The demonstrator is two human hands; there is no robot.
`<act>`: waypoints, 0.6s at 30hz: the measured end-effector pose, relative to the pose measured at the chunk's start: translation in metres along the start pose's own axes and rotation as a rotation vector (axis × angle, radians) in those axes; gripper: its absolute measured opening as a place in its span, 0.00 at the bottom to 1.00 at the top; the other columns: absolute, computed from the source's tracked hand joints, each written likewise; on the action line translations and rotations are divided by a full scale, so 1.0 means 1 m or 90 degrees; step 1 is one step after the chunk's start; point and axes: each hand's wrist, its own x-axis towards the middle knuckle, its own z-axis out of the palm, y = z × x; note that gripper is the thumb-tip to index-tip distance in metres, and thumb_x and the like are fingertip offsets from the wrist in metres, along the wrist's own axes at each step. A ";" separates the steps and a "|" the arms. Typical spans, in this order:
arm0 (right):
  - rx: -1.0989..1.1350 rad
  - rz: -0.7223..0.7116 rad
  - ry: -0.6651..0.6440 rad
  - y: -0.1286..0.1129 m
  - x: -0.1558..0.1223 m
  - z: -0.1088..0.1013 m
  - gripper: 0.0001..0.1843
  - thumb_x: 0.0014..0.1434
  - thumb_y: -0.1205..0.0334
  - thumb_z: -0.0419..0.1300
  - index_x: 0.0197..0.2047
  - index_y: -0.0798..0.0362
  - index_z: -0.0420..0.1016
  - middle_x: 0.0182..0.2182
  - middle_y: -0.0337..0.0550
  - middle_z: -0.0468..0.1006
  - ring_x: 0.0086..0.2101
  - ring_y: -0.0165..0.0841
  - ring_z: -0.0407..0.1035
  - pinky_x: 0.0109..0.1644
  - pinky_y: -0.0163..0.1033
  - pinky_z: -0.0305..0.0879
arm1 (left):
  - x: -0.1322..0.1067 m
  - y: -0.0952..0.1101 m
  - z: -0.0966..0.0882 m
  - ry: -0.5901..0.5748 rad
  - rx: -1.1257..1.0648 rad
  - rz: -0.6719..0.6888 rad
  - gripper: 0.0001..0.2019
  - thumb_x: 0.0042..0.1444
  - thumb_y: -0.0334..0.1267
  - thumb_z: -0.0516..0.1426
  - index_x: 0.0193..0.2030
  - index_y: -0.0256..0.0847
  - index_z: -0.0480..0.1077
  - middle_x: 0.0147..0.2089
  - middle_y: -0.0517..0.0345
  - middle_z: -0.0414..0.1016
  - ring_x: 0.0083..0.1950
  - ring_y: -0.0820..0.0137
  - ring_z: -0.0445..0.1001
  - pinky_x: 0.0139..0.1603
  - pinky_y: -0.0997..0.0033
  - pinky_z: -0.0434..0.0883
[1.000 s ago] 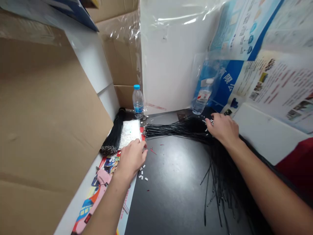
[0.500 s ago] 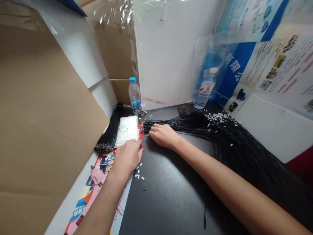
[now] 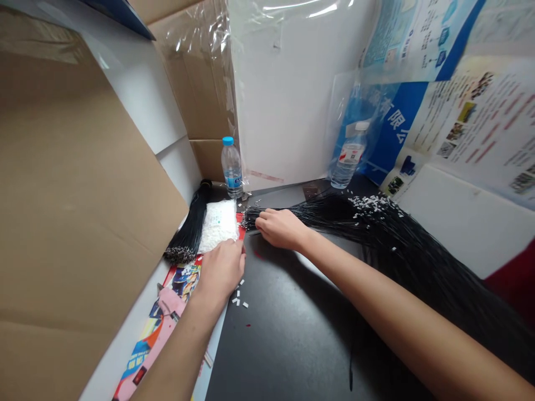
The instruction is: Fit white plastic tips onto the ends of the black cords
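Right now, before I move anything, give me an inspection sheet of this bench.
surface: dark work table, small red flecks on it.
job's things: bag of small white pieces; loose white pieces beside the left hand.
clutter: water bottle; second water bottle; printed sheet.
hands: right hand resting on the fanned wires; left hand next to the bag.
cables: fanned black wire bundle; second black wire bundle beside the bag.
surroundings: cardboard sheet; printed posters.

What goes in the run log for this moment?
left hand: at bag of white pieces | right hand: on black wire bundle | loose white pieces: on bundle
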 end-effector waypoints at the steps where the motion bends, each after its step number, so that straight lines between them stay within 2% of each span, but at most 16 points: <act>1: -0.007 -0.014 -0.017 0.001 0.000 0.002 0.14 0.70 0.65 0.48 0.44 0.56 0.75 0.44 0.51 0.78 0.45 0.37 0.70 0.35 0.37 0.58 | 0.001 0.000 0.001 -0.001 -0.003 -0.002 0.11 0.67 0.34 0.51 0.47 0.41 0.75 0.48 0.48 0.79 0.51 0.56 0.78 0.44 0.62 0.71; 4: -0.016 -0.026 -0.031 -0.001 0.003 0.009 0.15 0.70 0.67 0.48 0.43 0.57 0.76 0.44 0.53 0.79 0.47 0.39 0.70 0.36 0.37 0.59 | 0.003 -0.001 0.004 0.004 -0.029 -0.002 0.11 0.67 0.35 0.52 0.48 0.40 0.75 0.48 0.48 0.80 0.51 0.57 0.78 0.46 0.63 0.71; 7: -0.012 -0.023 -0.012 -0.005 0.005 0.016 0.14 0.69 0.69 0.48 0.42 0.58 0.75 0.42 0.54 0.78 0.45 0.39 0.70 0.36 0.37 0.60 | 0.004 -0.003 0.005 0.011 -0.056 0.002 0.11 0.66 0.38 0.54 0.48 0.41 0.77 0.48 0.49 0.81 0.50 0.58 0.79 0.46 0.64 0.71; 9: 0.020 0.005 0.043 -0.007 0.004 0.019 0.12 0.68 0.67 0.48 0.42 0.58 0.73 0.41 0.53 0.78 0.43 0.39 0.70 0.36 0.38 0.62 | 0.004 -0.005 0.005 0.013 -0.058 0.001 0.11 0.66 0.39 0.54 0.48 0.43 0.78 0.47 0.50 0.82 0.49 0.57 0.80 0.45 0.63 0.72; 11: 0.093 0.049 0.140 -0.008 0.003 0.015 0.10 0.68 0.66 0.49 0.41 0.57 0.71 0.41 0.52 0.77 0.41 0.37 0.70 0.38 0.38 0.64 | 0.003 -0.007 0.005 0.020 -0.055 0.002 0.12 0.66 0.38 0.55 0.49 0.44 0.78 0.47 0.50 0.82 0.49 0.57 0.80 0.45 0.63 0.72; 14: 0.250 0.106 0.361 -0.003 -0.003 -0.016 0.07 0.67 0.66 0.49 0.40 0.54 0.68 0.37 0.46 0.76 0.36 0.32 0.69 0.41 0.37 0.67 | 0.003 -0.008 0.007 0.033 -0.046 0.010 0.13 0.66 0.38 0.54 0.52 0.45 0.78 0.49 0.48 0.81 0.49 0.56 0.80 0.45 0.62 0.73; 16: 0.359 0.135 0.537 0.005 -0.014 -0.056 0.07 0.68 0.66 0.48 0.41 0.53 0.66 0.32 0.39 0.74 0.32 0.27 0.69 0.39 0.35 0.68 | 0.002 -0.008 0.008 0.036 -0.043 0.022 0.15 0.66 0.37 0.53 0.54 0.45 0.77 0.50 0.47 0.81 0.50 0.57 0.79 0.46 0.62 0.73; 18: 0.470 0.143 0.698 0.018 -0.034 -0.102 0.07 0.69 0.64 0.48 0.42 0.51 0.66 0.30 0.32 0.70 0.27 0.22 0.68 0.33 0.31 0.65 | 0.001 -0.007 0.008 0.035 -0.048 0.036 0.16 0.67 0.36 0.52 0.56 0.46 0.76 0.50 0.48 0.80 0.50 0.57 0.79 0.46 0.63 0.73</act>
